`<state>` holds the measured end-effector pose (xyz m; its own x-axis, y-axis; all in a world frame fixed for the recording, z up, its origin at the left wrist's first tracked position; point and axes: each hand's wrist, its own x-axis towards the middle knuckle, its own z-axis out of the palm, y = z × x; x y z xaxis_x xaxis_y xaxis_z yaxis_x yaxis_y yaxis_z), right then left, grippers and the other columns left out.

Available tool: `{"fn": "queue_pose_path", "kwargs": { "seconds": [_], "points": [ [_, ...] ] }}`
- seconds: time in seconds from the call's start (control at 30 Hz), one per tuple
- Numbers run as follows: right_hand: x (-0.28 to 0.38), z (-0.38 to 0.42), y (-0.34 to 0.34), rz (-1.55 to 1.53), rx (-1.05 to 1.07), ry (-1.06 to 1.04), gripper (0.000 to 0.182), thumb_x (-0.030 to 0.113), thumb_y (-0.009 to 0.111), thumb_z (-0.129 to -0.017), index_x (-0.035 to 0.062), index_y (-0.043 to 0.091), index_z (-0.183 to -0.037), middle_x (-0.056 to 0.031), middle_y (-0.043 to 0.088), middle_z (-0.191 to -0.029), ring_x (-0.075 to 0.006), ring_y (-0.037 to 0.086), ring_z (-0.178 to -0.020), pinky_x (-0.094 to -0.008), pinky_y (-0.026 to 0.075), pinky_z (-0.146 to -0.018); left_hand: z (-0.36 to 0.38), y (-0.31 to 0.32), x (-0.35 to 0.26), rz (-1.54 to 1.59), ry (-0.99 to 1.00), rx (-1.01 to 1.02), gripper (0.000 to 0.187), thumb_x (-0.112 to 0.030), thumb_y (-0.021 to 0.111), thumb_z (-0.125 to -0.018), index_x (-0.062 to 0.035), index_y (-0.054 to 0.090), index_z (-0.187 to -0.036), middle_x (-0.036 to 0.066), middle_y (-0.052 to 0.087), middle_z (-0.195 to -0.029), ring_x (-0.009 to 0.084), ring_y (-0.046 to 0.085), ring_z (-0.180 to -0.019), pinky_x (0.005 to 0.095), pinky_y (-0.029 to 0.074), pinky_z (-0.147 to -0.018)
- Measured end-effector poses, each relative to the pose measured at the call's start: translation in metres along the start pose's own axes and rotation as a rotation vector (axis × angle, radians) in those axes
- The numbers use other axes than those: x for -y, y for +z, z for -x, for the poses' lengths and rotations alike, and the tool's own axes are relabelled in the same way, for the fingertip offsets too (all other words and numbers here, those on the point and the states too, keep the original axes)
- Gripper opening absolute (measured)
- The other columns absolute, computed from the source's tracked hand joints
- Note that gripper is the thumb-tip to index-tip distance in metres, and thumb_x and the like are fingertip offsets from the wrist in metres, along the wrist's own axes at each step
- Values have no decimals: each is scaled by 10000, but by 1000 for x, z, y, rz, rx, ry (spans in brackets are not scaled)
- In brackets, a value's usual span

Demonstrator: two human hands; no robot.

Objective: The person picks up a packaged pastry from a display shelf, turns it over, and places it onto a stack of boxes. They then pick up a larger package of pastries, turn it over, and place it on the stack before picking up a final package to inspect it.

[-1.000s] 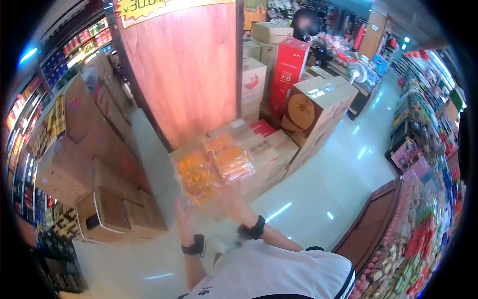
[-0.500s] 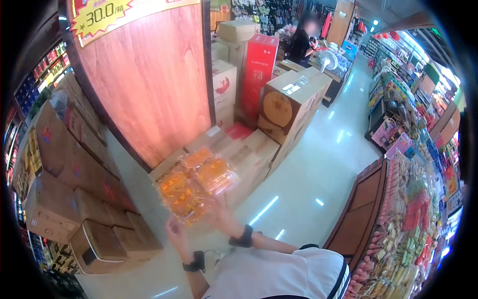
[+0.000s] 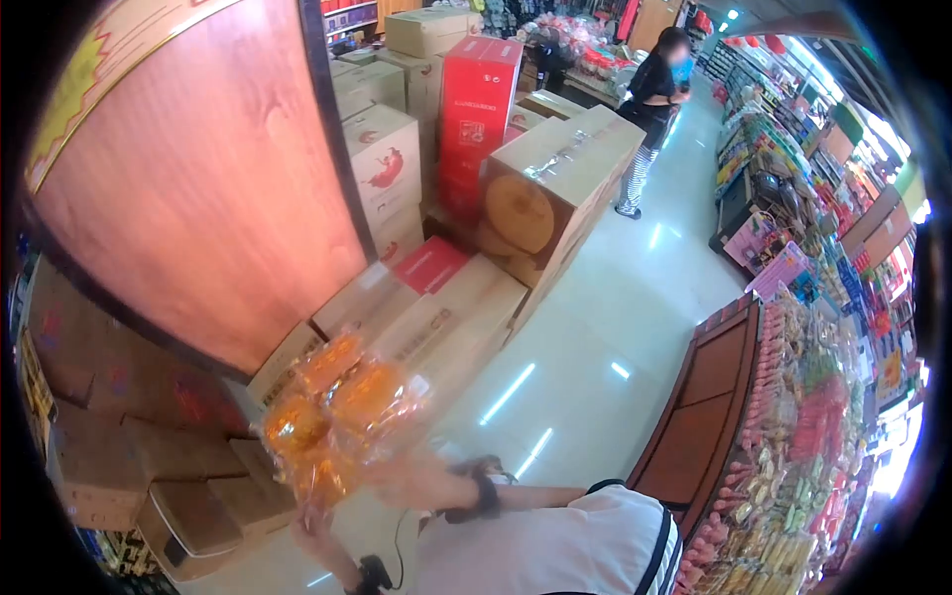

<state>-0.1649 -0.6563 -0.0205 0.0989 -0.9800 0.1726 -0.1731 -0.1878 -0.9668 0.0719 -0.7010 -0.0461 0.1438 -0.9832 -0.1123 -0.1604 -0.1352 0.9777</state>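
Note:
Several clear-wrapped packets of orange food [image 3: 332, 412] are bunched together in front of me, above the floor and cartons. My left hand [image 3: 315, 528] closes on the lower edge of the nearest packet. My right hand [image 3: 409, 478], smeared by motion, grips the bunch from its lower right side; the packets hide part of its fingers. Shiny film reflects light, and the print on the packets is too blurred to read. Both wrists carry dark bands.
Stacked cartons [image 3: 436, 322] lie beyond the packets, next to a tall red box [image 3: 478, 129] and a large carton [image 3: 565, 178]. A wooden panel [image 3: 208, 188] rises at left. Brown cartons [image 3: 188, 456] stand below it. A person [image 3: 650, 109] stands in the aisle; packed goods [image 3: 793, 446] line the right.
The packets and both my hands have moved left and down in view. My view has shifted, with the cartons now larger. The person at the back has moved out into the aisle.

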Motion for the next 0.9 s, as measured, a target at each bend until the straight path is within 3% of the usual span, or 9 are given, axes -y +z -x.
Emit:
{"fn": "queue_pose_path", "kwargs": {
  "seconds": [0.13,0.17,0.23,0.3,0.57,0.8,0.83,0.87,0.9],
  "points": [
    [8,-16,-31,-211,166,14,302,168,586,-928,1,569,-1178,-137,649,-996,-253,631,-947,-353,495,-832,25,22,-53,40,35,-157,221,-163,570,-955,31,567,-1059,169,632,-977,235,626,-807,338,561,-649],
    [0,-19,-30,-308,176,-41,275,131,592,-925,-2,573,-1165,-117,655,-969,-210,633,-920,-334,496,-813,30,25,-61,42,4,-181,218,-166,581,-951,28,566,-1049,163,619,-998,239,611,-852,356,554,-699],
    [0,-28,-31,-361,238,-59,258,119,585,-926,-5,576,-1152,-113,654,-959,-205,635,-908,-328,499,-800,44,27,-75,42,-57,-244,214,-172,604,-942,20,564,-1029,149,592,-1040,249,580,-942,393,539,-800],
    [12,-37,-42,-413,303,-53,233,112,577,-926,-9,584,-1125,-104,655,-919,-198,638,-884,-323,504,-779,51,26,-74,48,-43,-290,218,-185,599,-949,15,567,-1029,148,597,-1023,256,585,-931,400,534,-808],
    [29,-38,-17,-364,406,-74,370,148,562,-924,-4,495,-1254,-170,555,-1186,-261,624,-978,-354,519,-835,94,14,-84,87,65,-476,237,-208,578,-965,9,566,-1060,162,594,-1068,288,594,-928,427,521,-830],
    [42,15,57,-399,681,-117,490,115,535,-897,-36,403,-1344,-210,475,-1320,-307,524,-1185,-369,503,-932,201,-27,-65,73,75,-706,234,-206,539,-979,-17,556,-1116,169,590,-1155,319,591,-1034,450,520,-863],
    [46,28,64,-415,795,-38,505,98,532,-894,-48,386,-1355,-207,461,-1347,-306,511,-1209,-374,488,-971,221,-32,-58,44,70,-752,243,-208,532,-982,-21,551,-1137,168,588,-1166,326,588,-1042,451,517,-872],
    [23,46,94,-412,791,-154,517,89,529,-902,-40,370,-1377,-201,456,-1355,-287,511,-1207,-365,485,-967,244,-35,-56,65,62,-733,283,-231,556,-971,-36,525,-1174,166,559,-1251,327,584,-1051,449,508,-905],
    [-1,67,124,-410,781,-268,530,81,527,-910,-32,355,-1398,-194,450,-1363,-267,510,-1205,-357,482,-963,255,-36,-43,82,29,-957,234,-169,592,-920,-24,610,-1103,105,622,-1124,186,608,-956,305,522,-709]
  ]
}}
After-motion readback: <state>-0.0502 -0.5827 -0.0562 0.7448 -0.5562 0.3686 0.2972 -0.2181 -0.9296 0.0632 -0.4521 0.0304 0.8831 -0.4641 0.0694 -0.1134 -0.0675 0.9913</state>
